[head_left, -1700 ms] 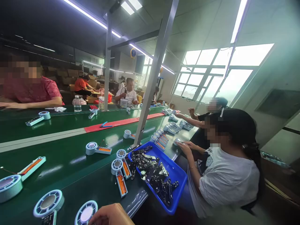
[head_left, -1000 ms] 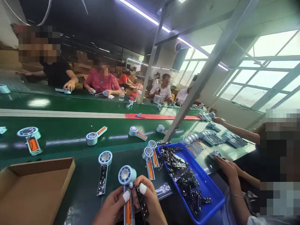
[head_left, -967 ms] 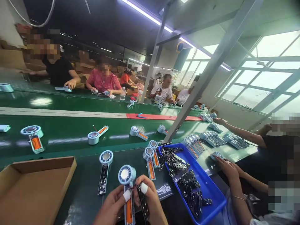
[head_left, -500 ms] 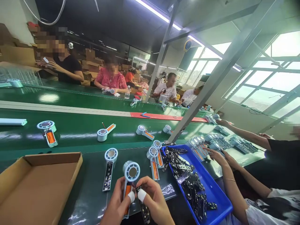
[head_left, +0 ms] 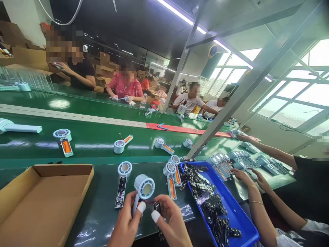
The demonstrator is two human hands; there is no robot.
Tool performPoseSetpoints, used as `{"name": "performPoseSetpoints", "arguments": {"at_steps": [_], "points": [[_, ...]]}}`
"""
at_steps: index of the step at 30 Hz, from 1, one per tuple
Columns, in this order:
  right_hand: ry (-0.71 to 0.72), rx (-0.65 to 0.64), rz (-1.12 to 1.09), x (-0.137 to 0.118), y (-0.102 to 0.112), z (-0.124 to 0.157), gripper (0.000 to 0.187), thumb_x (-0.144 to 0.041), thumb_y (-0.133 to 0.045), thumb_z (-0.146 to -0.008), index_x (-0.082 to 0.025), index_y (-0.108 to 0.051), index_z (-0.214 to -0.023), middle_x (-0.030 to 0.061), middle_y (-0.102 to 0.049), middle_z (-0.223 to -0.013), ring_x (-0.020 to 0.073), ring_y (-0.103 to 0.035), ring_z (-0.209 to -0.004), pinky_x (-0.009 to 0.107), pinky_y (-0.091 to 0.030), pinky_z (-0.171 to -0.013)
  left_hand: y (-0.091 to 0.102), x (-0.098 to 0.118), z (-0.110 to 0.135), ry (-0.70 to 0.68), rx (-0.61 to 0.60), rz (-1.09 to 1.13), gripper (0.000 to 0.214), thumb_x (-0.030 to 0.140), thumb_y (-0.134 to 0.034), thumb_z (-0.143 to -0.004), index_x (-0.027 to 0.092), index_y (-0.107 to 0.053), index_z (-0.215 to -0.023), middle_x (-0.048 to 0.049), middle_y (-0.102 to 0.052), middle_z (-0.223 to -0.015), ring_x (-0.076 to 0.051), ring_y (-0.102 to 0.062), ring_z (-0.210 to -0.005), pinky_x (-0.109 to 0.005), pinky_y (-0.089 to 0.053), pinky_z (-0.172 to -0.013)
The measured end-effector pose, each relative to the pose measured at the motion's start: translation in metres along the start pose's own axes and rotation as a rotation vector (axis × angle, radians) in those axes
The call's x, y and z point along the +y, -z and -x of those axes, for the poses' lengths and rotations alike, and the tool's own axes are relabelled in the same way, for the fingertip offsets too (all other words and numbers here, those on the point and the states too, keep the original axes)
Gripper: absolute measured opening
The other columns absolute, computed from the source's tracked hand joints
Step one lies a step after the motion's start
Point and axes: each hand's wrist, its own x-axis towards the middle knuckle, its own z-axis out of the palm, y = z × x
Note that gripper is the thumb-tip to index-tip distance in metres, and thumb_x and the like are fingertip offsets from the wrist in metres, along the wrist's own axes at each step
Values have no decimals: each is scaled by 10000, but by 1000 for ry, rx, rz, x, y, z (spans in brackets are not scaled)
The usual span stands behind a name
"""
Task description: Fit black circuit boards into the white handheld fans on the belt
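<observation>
My left hand (head_left: 128, 219) is closed around the handle of a light-blue handheld fan (head_left: 144, 187), its round head tilted up above my fingers. Between finger and thumb of my right hand (head_left: 171, 219) is a narrow black circuit board (head_left: 157, 206), its lower end hanging below the hand. Thin dark wires (head_left: 147, 202) run from the fan toward the board. White covers wrap both thumbs. Just left of my hands lies a fan with a board on its handle (head_left: 120, 192). To the right lie two fans with orange strips in their open handles (head_left: 171, 187).
A blue tray (head_left: 238, 214) heaped with black circuit boards stands at the right. An open cardboard box (head_left: 46, 206) sits at the left. Several fan bodies lie on the green conveyor (head_left: 87, 144). A slanted metal post (head_left: 216, 127) rises ahead. Co-workers' hands (head_left: 243, 176) handle fans at the right.
My hands have drawn slightly apart, showing the wires between fan and board. The fan in my left hand has turned a little. The view has shifted, and fans on the conveyor appear farther right.
</observation>
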Motion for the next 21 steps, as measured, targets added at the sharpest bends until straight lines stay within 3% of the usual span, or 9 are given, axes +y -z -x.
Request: {"name": "performPoseSetpoints", "arguments": {"at_steps": [3, 6, 8, 12, 14, 17, 19, 21], "points": [[-37, 106, 57, 4, -1, -2, 410, -299, -660, -846, -190, -533, -1220, 21, -605, -873, 174, -580, -787, 267, -462, -709, -3, 2, 4, 15, 88, 61, 579, 639, -565, -841, 228, -513, -1246, -93, -665, -1222, -283, -639, -1011, -361, -473, -853], [4, 149, 366, 0, 2, -4, 237, -261, -571, -894, -209, -572, -1126, 37, -641, -889, 188, -597, -787, 271, -436, -698, -6, 7, 6, 30, 96, 55, 568, 629, -578, -831, 227, -525, -1230, -97, -673, -1204, -290, -636, -997, -363, -475, -814], [64, 91, 666, -5, 4, -4, 154, -207, -470, -936, -213, -610, -1000, 51, -674, -864, 205, -620, -777, 278, -390, -673, -6, 9, 6, 23, 96, 33, 534, 600, -575, -836, 226, -534, -1215, -95, -677, -1182, -287, -636, -983, -365, -472, -804], [120, -115, 1084, -18, 5, 1, 224, -133, -441, -920, -212, -636, -843, 53, -687, -732, 198, -604, -614, 293, -247, -565, -6, 10, 6, 5, 155, 48, 423, 507, -569, -824, 235, -578, -1148, -71, -682, -1148, -275, -635, -967, -354, -463, -799], [167, -240, 1067, -25, 4, 4, 139, -200, -553, -898, -224, -657, -809, 39, -691, -718, 179, -577, -586, 285, -228, -553, -5, 10, 7, 21, 121, 29, 422, 485, -585, -801, 234, -582, -1140, -70, -679, -1149, -282, -623, -1007, -355, -461, -827], [205, -428, 852, -35, 1, 6, 67, -267, -705, -810, -232, -668, -767, -9, -656, -660, 142, -507, -556, 257, -240, -543, -4, 10, 6, 42, 49, 51, 425, 485, -621, -774, 238, -581, -1117, -53, -697, -1078, -263, -633, -958, -335, -471, -824], [177, -461, 671, -39, -3, 6, 78, -225, -671, -824, -221, -662, -746, -21, -635, -658, 127, -492, -572, 240, -271, -562, -5, 11, 6, 75, 7, 173, 384, 514, -590, -805, 242, -586, -1078, -20, -712, -921, -219, -641, -792, -302, -476, -715], [93, -404, 480, -37, -9, 6, 209, -216, -581, -882, -200, -631, -679, -20, -602, -633, 117, -504, -582, 228, -314, -594, -7, 12, 5, 108, -15, 291, 402, 579, -491, -866, 236, -598, -1045, 9, -677, -728, -185, -604, -614, -286, -455, -600]]}}
